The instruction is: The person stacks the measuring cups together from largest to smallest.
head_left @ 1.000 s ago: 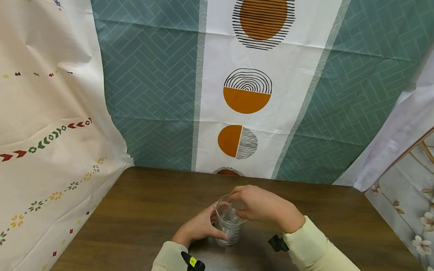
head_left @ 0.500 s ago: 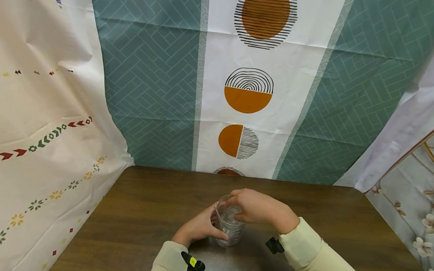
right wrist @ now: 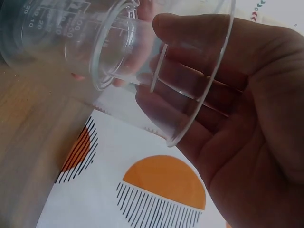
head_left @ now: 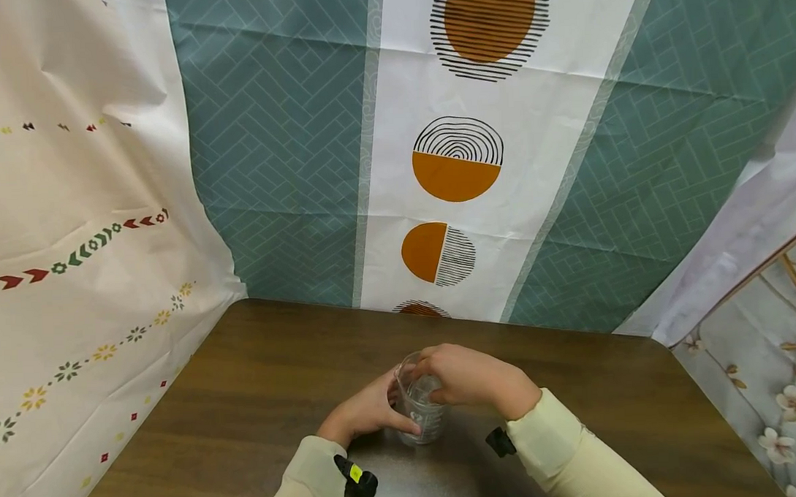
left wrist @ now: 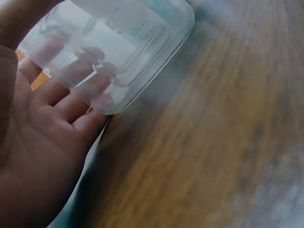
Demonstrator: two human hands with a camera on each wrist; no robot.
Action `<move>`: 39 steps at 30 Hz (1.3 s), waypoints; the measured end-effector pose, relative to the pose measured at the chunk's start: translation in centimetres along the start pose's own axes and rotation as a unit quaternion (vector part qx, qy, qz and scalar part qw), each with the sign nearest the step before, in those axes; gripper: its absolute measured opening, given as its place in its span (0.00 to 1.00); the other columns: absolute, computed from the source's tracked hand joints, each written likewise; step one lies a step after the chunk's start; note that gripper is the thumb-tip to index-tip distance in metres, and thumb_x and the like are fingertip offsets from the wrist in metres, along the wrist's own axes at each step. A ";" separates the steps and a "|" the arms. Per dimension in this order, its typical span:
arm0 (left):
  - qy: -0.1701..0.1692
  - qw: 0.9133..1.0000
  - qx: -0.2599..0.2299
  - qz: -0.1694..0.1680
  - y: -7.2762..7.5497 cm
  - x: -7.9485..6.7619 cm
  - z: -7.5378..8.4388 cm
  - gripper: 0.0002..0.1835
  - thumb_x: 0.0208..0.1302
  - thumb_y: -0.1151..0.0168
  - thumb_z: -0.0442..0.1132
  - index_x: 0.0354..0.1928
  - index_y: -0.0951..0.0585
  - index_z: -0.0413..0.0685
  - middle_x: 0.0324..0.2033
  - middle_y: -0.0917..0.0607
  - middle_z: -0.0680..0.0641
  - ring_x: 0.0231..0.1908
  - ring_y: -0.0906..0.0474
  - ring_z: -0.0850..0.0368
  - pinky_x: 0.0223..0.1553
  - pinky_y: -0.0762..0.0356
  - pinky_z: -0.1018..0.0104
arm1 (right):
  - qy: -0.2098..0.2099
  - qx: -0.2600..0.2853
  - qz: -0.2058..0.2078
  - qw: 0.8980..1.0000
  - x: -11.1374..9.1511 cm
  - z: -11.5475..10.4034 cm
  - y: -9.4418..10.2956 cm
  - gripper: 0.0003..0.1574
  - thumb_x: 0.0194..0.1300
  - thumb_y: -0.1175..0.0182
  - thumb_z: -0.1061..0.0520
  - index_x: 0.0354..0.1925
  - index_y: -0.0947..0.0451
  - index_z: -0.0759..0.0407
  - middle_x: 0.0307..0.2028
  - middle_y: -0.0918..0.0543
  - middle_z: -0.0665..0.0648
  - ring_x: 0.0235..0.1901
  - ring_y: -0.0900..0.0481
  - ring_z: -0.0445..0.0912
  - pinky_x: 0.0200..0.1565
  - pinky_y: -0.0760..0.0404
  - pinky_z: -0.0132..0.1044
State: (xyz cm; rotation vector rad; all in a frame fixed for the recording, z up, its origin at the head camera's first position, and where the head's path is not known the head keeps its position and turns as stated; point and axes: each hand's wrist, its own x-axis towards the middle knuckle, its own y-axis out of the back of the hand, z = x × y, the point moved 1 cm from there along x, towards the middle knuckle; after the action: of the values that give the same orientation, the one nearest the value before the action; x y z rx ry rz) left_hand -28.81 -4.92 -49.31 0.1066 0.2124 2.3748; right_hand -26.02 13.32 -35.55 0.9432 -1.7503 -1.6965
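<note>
A large clear glass beaker [head_left: 415, 425] stands on the wooden table in the head view. My left hand [head_left: 371, 410] grips its near left side, thumb in front and fingers behind. The left wrist view shows those fingers through the clear wall of the beaker [left wrist: 128, 61], close to its base. From above, my right hand [head_left: 475, 377] reaches into the mouth. A smaller beaker [right wrist: 76, 52] with white volume marks sits inside the large one. Thumb and fingers of my right hand pinch a still smaller clear beaker [right wrist: 158, 71] at its rim, nested within.
The brown wooden tabletop [head_left: 278, 384] runs back to a teal and white patterned cloth [head_left: 277, 172]. A cream embroidered cloth [head_left: 74, 201] hangs along the left edge. On the right is a floral cloth [head_left: 772, 403].
My right hand has dipped slightly lower and to the left, its fingers deeper in the beaker's mouth. My left hand keeps its grip. The head view has tilted slightly.
</note>
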 end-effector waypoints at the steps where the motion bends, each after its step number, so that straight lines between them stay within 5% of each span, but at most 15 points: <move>1: -0.001 1.000 0.001 0.000 0.0 0.0 0.0 0.57 0.49 0.23 0.41 0.75 0.51 0.54 0.72 0.38 0.48 0.71 0.39 0.47 0.68 0.40 0.47 | 0.001 0.000 -0.002 1.000 0.1 0.0 0.0 0.23 0.57 0.32 0.59 0.52 0.18 0.49 0.52 0.19 0.47 0.52 0.21 0.42 0.55 0.23 0.37; 39: 0.007 1.000 0.011 -0.005 -0.1 -0.1 0.3 0.58 0.49 0.23 0.42 0.76 0.51 0.59 0.74 0.42 0.50 0.73 0.44 0.45 0.70 0.45 0.44 | -0.025 -0.011 -0.023 0.999 1.3 -0.4 -0.9 0.17 0.55 0.29 0.59 0.45 0.15 0.54 0.45 0.15 0.49 0.46 0.19 0.42 0.50 0.20 0.35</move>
State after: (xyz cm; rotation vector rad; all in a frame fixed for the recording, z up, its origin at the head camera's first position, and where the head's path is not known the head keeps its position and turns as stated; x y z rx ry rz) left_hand -28.61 -4.89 -49.08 0.0994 0.2450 2.3642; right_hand -26.39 12.14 -36.58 0.9447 -1.7513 -1.7785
